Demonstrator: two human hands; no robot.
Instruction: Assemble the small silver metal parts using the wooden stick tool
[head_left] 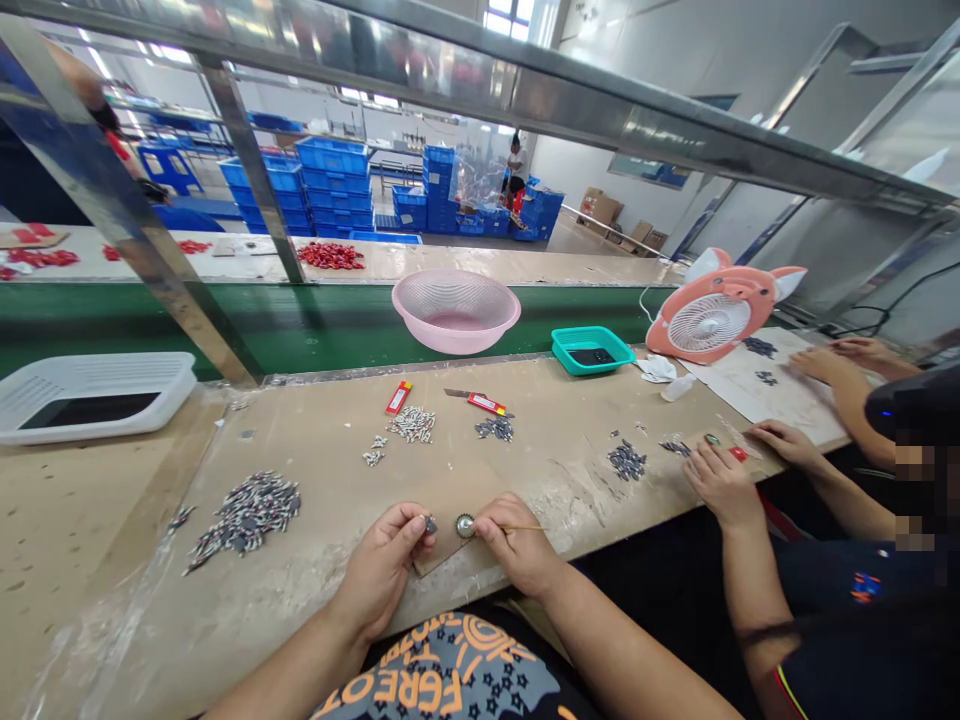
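Two tiny parts at the near edge of the bench (315,570): dark piece (430,523) pinched by left hand (386,565), round metal cap (465,526) pinched by right hand (517,545). Likely light, stiff, slippery; grip by the rims.

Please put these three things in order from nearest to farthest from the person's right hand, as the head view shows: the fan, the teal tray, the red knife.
From the right hand:
1. Red knife, straight ahead on the table.
2. Teal tray, farther ahead and to the right, at the table's back edge.
3. Fan, farthest, far to the right.
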